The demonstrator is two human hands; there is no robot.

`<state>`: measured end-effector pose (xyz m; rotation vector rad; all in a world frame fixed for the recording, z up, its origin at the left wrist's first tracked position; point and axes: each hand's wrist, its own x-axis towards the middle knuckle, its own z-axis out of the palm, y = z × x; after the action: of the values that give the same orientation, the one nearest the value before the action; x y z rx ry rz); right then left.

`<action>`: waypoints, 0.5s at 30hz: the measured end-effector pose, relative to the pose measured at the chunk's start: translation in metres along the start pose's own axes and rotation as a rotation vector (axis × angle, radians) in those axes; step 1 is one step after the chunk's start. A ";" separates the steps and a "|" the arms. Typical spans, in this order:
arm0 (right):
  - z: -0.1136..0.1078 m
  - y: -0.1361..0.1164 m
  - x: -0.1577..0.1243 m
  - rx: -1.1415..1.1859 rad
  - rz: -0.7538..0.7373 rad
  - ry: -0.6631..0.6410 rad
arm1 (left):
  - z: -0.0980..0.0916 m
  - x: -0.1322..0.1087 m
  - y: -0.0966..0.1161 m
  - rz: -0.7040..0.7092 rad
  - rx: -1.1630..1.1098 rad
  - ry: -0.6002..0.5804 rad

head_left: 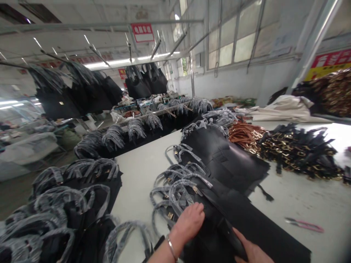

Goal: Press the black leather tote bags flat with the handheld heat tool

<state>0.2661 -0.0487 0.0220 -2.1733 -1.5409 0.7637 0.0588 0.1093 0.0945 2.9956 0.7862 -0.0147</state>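
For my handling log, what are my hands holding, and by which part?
A black bag: the right hand grips its edge; the left hand is beside wrapped handles, hold unclear.

Rests the left hand (191, 219) on a black bag (212, 226) beside its plastic-wrapped handles (172, 195) and clasps the bag's near edge in the right hand (252, 250), over a pale bench (137, 164). Has pink-handled snips (298, 223) lying to the right, brown straps (242, 134) and a heap of black straps (298, 146) with gold-coloured buckles beyond, stacked bags (90, 219) massed to the left and hanging bags (59, 102) on rails ahead.
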 end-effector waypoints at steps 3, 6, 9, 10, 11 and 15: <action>0.000 0.001 0.002 -0.031 -0.007 -0.010 | 0.022 -0.022 0.026 -0.197 -0.020 -0.006; -0.005 0.000 0.002 -0.058 -0.012 -0.055 | 0.045 -0.044 0.050 -0.398 -0.160 0.026; -0.018 -0.006 -0.006 -0.043 -0.052 -0.108 | 0.063 -0.057 0.073 -0.711 -0.581 0.132; -0.024 -0.010 -0.011 -0.028 -0.064 -0.122 | 0.067 -0.059 0.081 -0.800 -0.814 0.216; -0.030 -0.014 -0.016 -0.006 -0.077 -0.137 | 0.072 -0.060 0.087 -0.858 -1.054 0.309; -0.055 -0.031 -0.040 0.095 -0.043 -0.247 | 0.088 -0.063 0.111 -0.927 -1.636 0.532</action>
<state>0.2667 -0.0754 0.0922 -2.0310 -1.6252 1.1025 0.0585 -0.0222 0.0119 0.9796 1.2178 0.8787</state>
